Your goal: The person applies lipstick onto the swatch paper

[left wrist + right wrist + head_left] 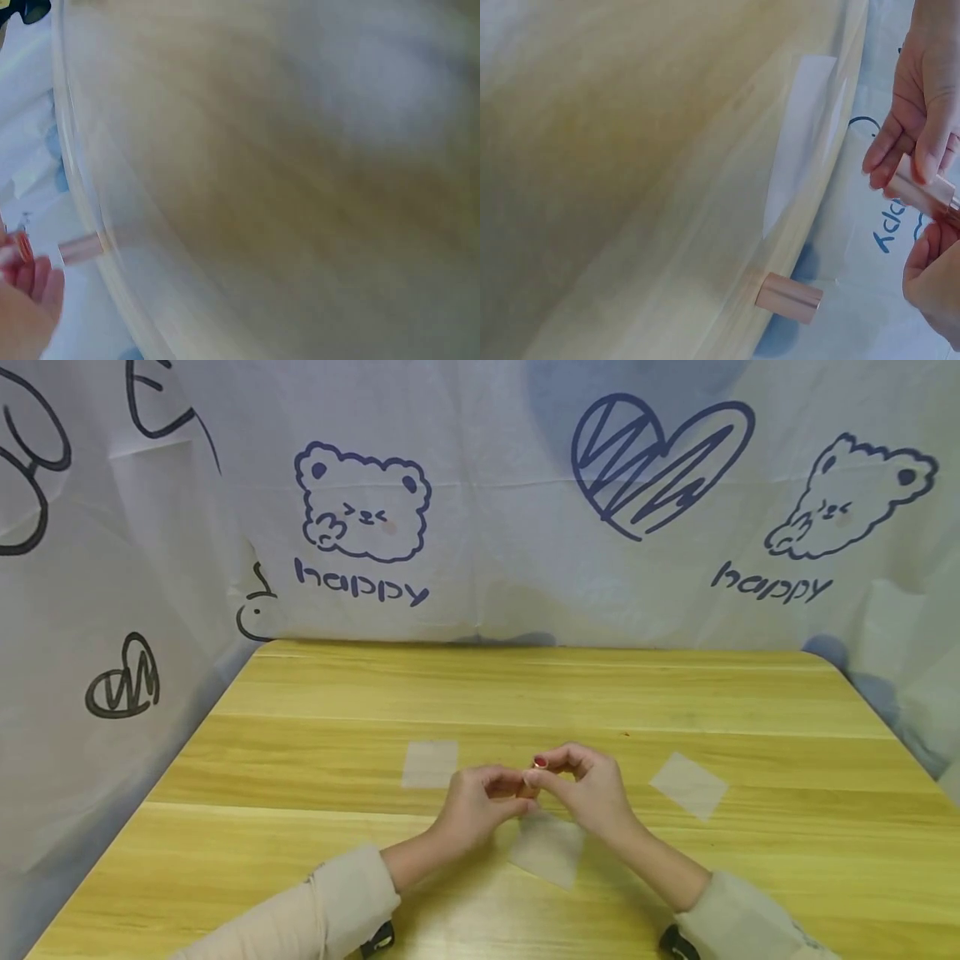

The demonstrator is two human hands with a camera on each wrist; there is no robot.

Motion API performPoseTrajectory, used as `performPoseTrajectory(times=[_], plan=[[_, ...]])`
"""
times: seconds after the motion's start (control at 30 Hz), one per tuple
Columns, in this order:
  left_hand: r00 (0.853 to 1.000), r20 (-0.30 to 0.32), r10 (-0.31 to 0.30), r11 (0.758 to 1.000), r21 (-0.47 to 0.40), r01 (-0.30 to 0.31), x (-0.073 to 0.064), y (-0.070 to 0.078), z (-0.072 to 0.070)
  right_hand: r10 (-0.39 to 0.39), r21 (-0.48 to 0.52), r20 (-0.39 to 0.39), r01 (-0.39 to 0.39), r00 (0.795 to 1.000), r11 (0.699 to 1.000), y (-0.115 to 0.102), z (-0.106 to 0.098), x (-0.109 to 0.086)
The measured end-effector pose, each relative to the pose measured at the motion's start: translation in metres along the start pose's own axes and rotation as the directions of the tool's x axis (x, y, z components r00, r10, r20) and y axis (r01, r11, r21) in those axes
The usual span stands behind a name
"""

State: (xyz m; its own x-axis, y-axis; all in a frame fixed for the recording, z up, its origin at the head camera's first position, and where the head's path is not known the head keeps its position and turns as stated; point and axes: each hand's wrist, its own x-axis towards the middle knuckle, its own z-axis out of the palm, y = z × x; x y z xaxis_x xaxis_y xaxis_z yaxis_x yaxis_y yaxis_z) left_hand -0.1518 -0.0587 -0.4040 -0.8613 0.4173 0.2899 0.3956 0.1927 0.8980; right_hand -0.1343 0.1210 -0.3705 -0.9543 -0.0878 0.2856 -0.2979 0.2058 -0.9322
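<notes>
Both hands meet above the middle of the table around a lipstick (540, 762), whose round end shows red inside a shiny rim. My left hand (474, 802) grips its rose-gold tube (919, 189) between thumb and fingers, as the right wrist view shows. From the other side, my right hand (597, 789) pinches the lipstick near its end, thumb and forefinger together. A separate rose-gold cylinder (789, 298), like a lipstick cap, stands upright on the table in both wrist views. Only part of the left hand (26, 319) shows in the left wrist view.
Pale square sheets lie on the wooden table (300, 710): a left sheet (430, 764), a right sheet (688, 785) and a front sheet (551, 852) beneath the hands. A tiny reddish speck (626, 734) lies farther back. Printed cloth (495, 527) hangs behind and beside the table.
</notes>
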Motion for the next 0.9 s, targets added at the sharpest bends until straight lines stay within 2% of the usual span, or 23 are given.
performPoseTrajectory(times=[0.13,0.27,0.43,0.63,0.9], plan=[[0.996,0.094,-0.006,0.999,-0.048,0.011,0.003,-0.003,-0.006,0.004,-0.021,0.059,-0.003,0.998,1.000,0.001,-0.005,0.001],[0.982,0.182,-0.046,0.992,-0.105,0.066,0.006,-0.003,-0.009,-0.001,-0.022,0.127,0.004,0.992,1.000,0.003,-0.010,0.003],[0.967,0.237,-0.089,0.985,-0.121,0.120,0.007,-0.001,-0.012,0.000,0.000,0.173,0.000,0.985,1.000,0.003,-0.013,0.003],[0.967,0.230,-0.111,0.982,-0.121,0.142,0.007,-0.002,-0.012,-0.025,0.019,0.184,0.022,0.983,1.000,0.004,-0.012,0.004],[0.983,0.156,-0.094,0.989,-0.097,0.109,0.004,-0.004,-0.008,-0.038,0.019,0.172,0.035,0.984,0.999,0.007,-0.008,0.004]])
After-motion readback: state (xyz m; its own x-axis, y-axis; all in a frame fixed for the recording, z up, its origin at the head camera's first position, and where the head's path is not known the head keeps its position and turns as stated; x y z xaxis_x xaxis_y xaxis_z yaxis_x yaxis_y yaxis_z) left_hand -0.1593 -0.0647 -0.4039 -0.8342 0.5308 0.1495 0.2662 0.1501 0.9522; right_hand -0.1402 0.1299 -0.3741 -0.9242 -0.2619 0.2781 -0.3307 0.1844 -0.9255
